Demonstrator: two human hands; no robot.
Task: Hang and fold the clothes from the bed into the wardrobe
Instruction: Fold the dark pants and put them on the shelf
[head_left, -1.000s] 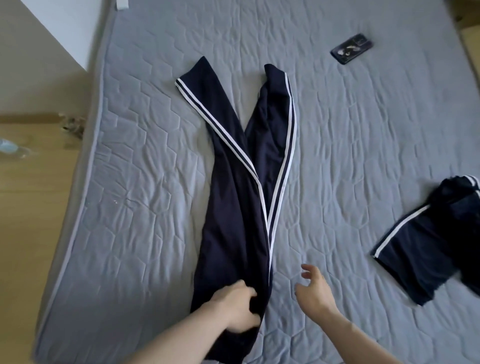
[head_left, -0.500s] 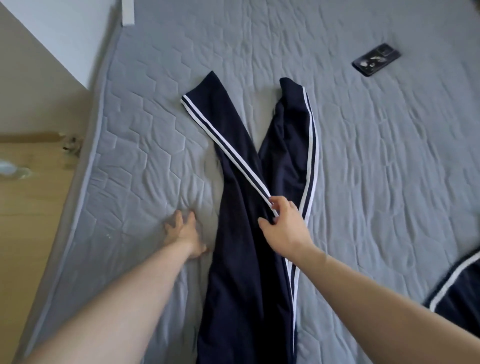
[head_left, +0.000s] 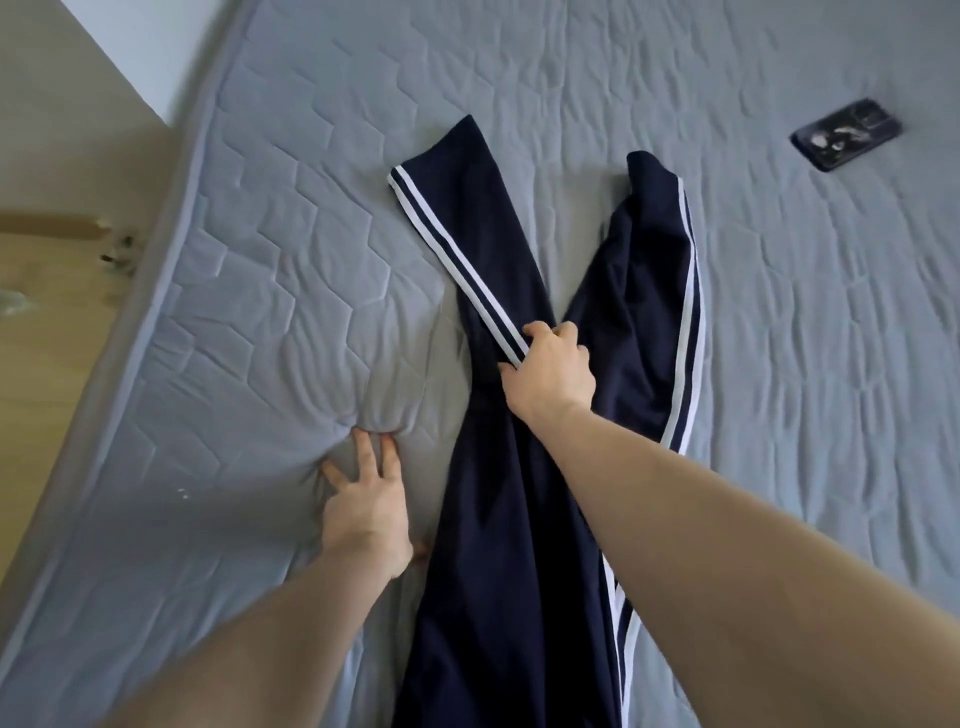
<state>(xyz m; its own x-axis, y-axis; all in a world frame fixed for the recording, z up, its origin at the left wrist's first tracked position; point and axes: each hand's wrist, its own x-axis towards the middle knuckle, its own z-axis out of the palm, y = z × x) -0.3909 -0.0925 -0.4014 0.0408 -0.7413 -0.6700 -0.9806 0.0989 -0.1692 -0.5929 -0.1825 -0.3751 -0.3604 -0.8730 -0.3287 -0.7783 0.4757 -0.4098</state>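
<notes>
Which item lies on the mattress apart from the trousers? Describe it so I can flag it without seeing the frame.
Start from the grey quilted mattress that fills the view, then look past the navy trousers toward the far right corner. There lies a phone, flat and alone on the fabric. It is the only small, hard, dark rectangle there, well clear of the trousers and of both hands.

The trousers (head_left: 519, 519) are dark navy, each leg edged with two white stripes and a navy line between them. The mattress (head_left: 779, 364) under them is grey-blue — quilted in a pattern of stitched hexagons. A phone (head_left: 845, 134) is black, its glossy face mottled pale grey.
</notes>
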